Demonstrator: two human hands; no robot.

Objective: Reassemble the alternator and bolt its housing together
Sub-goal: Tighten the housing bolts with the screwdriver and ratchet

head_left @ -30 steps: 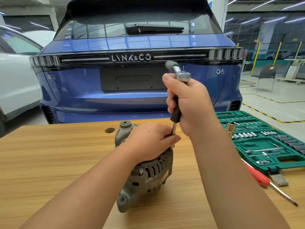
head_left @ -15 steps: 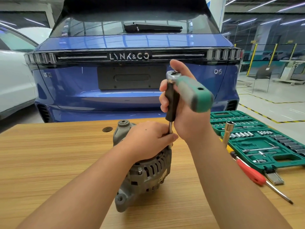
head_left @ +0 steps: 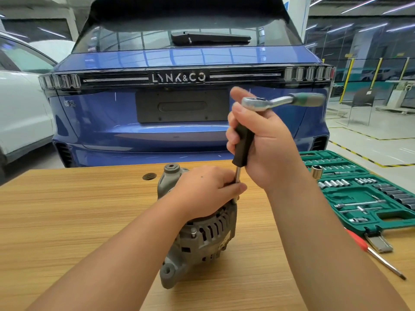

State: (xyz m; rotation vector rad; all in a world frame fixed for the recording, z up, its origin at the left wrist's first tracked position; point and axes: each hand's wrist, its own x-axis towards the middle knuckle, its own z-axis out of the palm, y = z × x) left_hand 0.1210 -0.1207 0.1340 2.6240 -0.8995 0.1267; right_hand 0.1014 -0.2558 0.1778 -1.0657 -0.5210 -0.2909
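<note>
Both my hands are on the job: my right hand (head_left: pixel 265 140) is wrapped round the black grip of the driver extension (head_left: pixel 243 144), thumb up against the ratchet (head_left: pixel 280 101) seated on top, and my left hand (head_left: pixel 206 189) lies over the top of the alternator (head_left: pixel 199 234), fingers and thumb pinching the thin steel shaft low down to keep the socket end on its bolt. Past the wooden table (head_left: pixel 67 216) sits the blue car (head_left: pixel 179 108), tail towards me, with a white car (head_left: pixel 20 104) at its left. At my right the green socket set case (head_left: pixel 359 194) lies open, a loose socket (head_left: pixel 316 171) standing at its near corner and a red-handled screwdriver (head_left: pixel 372 252) in front of it. The alternator stands on its edge near the middle of the table, mounting ear towards me.

What has changed: half a second ago the ratchet's green handle pointed towards my face, a second ago it pointed away towards the car, and now it has swung out to my right, blurred with motion. I judge that I am mid-stroke, running a housing bolt down, so the halves are already mated and the work left is tightening; the bolt head itself is hidden under my left hand
</note>
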